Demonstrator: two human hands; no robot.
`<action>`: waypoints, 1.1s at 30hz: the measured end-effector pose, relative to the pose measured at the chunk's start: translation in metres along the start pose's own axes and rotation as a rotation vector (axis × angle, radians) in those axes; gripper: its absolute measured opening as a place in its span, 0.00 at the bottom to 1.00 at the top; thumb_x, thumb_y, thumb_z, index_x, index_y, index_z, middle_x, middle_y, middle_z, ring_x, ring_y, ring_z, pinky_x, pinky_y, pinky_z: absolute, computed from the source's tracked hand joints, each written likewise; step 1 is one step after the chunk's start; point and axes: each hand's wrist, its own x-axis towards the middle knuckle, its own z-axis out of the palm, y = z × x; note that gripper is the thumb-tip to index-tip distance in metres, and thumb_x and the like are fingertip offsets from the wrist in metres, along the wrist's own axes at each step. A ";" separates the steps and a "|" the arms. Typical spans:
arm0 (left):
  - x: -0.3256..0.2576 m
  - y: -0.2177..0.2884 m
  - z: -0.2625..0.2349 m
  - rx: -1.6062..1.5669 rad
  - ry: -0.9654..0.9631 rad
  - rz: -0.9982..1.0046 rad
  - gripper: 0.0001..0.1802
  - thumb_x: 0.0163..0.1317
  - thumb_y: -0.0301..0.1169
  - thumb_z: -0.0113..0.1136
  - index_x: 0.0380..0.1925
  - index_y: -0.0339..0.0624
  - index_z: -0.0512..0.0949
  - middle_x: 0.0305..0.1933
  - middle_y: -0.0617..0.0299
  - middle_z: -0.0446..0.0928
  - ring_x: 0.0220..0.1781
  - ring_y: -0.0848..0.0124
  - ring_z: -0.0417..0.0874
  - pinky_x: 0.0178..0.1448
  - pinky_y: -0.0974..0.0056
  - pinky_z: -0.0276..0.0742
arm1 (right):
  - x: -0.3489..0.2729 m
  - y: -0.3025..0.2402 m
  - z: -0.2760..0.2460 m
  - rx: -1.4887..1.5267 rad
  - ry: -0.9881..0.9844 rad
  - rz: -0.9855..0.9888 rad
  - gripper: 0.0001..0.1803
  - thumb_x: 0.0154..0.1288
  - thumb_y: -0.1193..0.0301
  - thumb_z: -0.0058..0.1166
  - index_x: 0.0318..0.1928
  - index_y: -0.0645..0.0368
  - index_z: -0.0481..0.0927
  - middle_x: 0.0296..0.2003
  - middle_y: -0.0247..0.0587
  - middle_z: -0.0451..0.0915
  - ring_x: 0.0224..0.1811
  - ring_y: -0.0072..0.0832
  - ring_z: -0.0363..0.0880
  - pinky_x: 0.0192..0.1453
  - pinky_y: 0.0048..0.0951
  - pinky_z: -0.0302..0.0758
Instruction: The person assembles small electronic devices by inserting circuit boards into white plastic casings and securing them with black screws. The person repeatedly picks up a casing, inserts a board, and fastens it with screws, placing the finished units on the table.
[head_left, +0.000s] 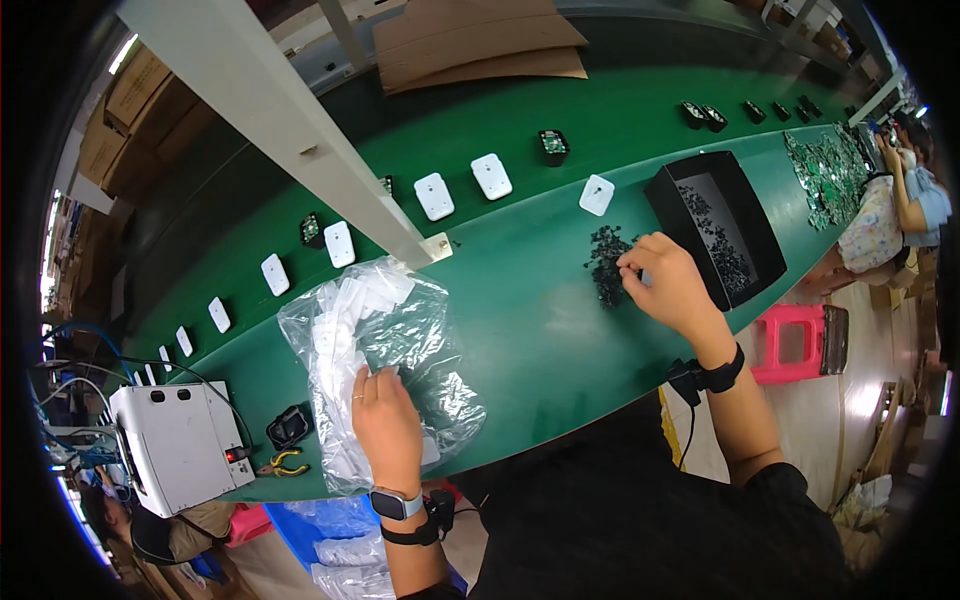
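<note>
Over a clear plastic bag (455,375) of white plastic covers (338,335), my left hand (387,420) has its fingers bent and close together. Whatever it grips, if anything, is hidden. My right hand (665,285) pinches with thumb and forefinger at the edge of a pile of small black parts (606,262); anything between the fingertips is too small to make out. Right of that hand stands a black open box (742,190) with more such parts inside. One white cover (597,195) lies just beyond the pile.
Along the green conveyor belt lie several white covers (434,196) and black housings with circuit boards (553,147). A grey metal post (300,130) rises beyond the bag. At left are a white machine (180,445), pliers (284,464) and a black housing (289,427). Circuit boards (828,175) lie near a co-worker (910,190).
</note>
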 end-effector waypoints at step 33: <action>-0.016 0.102 -0.032 -1.520 -0.258 -0.330 0.23 0.70 0.16 0.55 0.64 0.31 0.67 0.54 0.49 0.80 0.48 0.70 0.86 0.45 0.66 0.88 | -0.004 -0.123 -0.019 0.667 -0.066 -0.418 0.08 0.59 0.76 0.67 0.36 0.59 0.79 0.34 0.38 0.81 0.37 0.36 0.77 0.40 0.34 0.75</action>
